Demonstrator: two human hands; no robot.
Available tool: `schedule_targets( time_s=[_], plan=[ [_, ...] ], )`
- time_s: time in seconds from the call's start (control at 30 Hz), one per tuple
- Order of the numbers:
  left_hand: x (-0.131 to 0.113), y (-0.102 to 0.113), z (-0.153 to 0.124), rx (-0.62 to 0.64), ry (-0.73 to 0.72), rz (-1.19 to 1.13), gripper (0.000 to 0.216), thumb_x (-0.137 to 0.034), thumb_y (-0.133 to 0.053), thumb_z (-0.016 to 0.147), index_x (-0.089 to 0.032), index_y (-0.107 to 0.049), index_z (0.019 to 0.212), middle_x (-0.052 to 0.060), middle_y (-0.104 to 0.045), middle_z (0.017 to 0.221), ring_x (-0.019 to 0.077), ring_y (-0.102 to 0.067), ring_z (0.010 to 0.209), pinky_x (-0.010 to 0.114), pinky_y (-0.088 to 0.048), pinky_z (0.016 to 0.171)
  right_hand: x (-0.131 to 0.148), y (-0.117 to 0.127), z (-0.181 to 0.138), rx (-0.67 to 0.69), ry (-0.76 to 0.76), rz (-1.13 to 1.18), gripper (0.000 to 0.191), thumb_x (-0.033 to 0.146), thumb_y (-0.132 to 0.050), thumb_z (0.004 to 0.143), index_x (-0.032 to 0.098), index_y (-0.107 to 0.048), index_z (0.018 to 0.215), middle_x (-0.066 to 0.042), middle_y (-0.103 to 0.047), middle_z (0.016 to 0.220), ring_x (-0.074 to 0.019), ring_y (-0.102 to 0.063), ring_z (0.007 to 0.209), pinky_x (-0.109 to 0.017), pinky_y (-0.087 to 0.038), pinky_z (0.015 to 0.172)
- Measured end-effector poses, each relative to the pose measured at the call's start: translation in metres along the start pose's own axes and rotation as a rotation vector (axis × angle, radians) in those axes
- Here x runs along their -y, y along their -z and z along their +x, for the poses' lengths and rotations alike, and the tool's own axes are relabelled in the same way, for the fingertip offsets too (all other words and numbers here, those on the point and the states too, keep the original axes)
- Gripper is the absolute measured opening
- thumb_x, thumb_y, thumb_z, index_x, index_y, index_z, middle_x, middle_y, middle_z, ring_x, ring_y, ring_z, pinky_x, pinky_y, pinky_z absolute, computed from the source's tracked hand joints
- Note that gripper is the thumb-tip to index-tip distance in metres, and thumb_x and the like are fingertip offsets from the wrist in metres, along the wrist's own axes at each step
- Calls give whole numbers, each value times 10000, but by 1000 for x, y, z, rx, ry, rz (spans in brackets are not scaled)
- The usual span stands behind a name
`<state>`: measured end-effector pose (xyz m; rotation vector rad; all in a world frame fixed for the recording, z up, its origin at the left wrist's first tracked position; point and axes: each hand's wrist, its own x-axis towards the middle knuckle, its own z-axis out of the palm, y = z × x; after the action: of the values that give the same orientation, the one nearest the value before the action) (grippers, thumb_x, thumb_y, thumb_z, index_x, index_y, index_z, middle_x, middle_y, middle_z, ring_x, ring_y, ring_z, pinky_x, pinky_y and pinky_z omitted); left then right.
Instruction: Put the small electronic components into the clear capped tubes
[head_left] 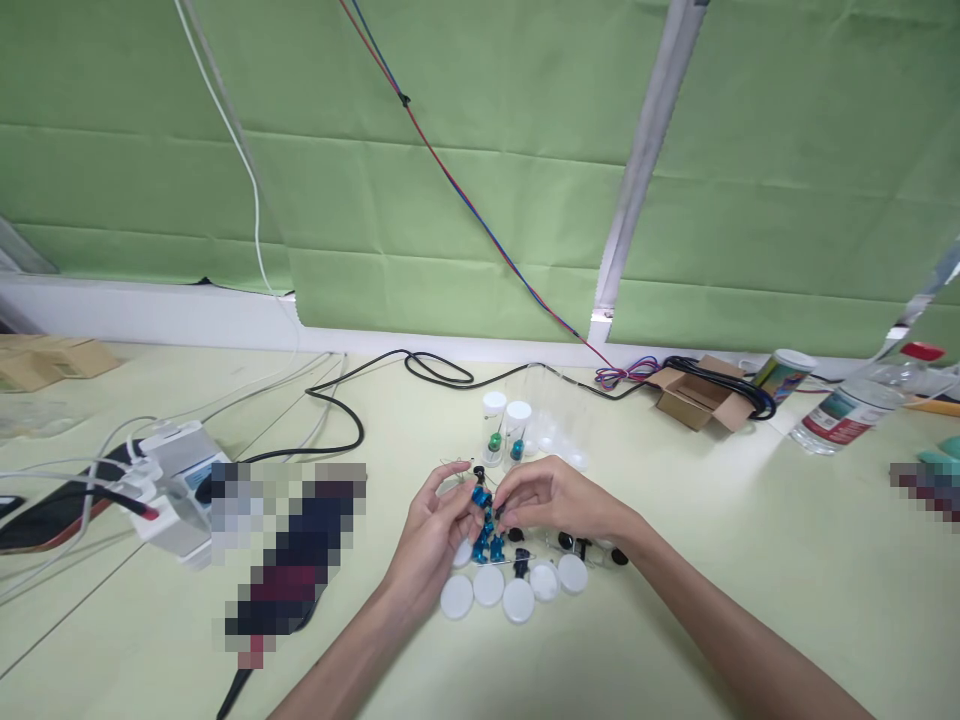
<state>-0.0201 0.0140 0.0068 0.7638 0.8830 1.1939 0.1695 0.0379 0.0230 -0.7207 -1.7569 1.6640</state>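
Observation:
My left hand (429, 540) and my right hand (551, 500) meet over the pale green table (675, 620), fingers pinched together on a small blue and black part (481, 496). Under them lie more blue pieces (487, 545) and small black pieces (577, 545). Several white round caps (517, 598) lie in a row just in front of my hands. Two small clear vials with white caps (504, 432) stand upright just behind my hands, one holding something green, the other something blue.
A white power strip with plugs (169, 490) and cables sits at the left. A black cable (352, 420) loops across the table. An open cardboard box (694, 395), a can (780, 375) and a lying water bottle (855, 410) are at the back right. Green blinds hang behind.

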Motion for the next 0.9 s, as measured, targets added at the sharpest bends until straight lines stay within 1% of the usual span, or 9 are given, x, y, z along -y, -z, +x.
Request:
schedule_targets(
  time_s=[0.13,0.23,0.4,0.5,0.67,0.9],
  plan=[
    [-1,-1,-1,-45,-12,-12,485,-283,-810,700,-176,-531,1083,-40,-591,608,86,-528,527,187,-453,518,-3,-2,2,-57,-5,-32,216,242,-760,751,177,-706,950,-40,-703,874,-199,-680,856,-332,-530,809],
    [-2,0,0,-59,-17,-17,480,-290,-818,693,-177,-537,1065,-43,-589,598,92,-547,537,192,-474,539,-6,-4,4,-126,11,-69,215,257,-763,750,185,-705,944,-26,-677,848,-178,-663,817,-311,-528,782],
    [-1,1,3,-60,-4,-39,446,-314,-839,666,-161,-582,997,-9,-632,630,105,-593,580,189,-499,566,-7,-8,5,-249,92,-185,162,229,-728,773,191,-716,930,-38,-622,973,-161,-649,819,-315,-531,806],
    [0,2,5,-55,12,-39,378,-310,-840,664,-133,-631,924,16,-644,622,110,-606,596,186,-513,585,-6,-9,6,-280,112,-262,155,211,-702,792,197,-707,946,-39,-625,977,-163,-643,835,-321,-531,820],
    [0,0,5,-86,37,-39,343,-308,-859,633,-115,-684,857,52,-679,705,134,-644,666,204,-547,636,-7,-10,6,-337,121,-309,170,193,-699,787,197,-660,953,-25,-657,937,-162,-641,819,-320,-535,805],
    [1,1,5,-53,54,-28,319,-340,-839,662,-130,-682,843,25,-650,668,112,-603,617,184,-526,571,-9,-11,8,-379,123,-376,129,187,-690,790,196,-648,911,-14,-659,872,-167,-654,804,-316,-537,775]
  ],
)
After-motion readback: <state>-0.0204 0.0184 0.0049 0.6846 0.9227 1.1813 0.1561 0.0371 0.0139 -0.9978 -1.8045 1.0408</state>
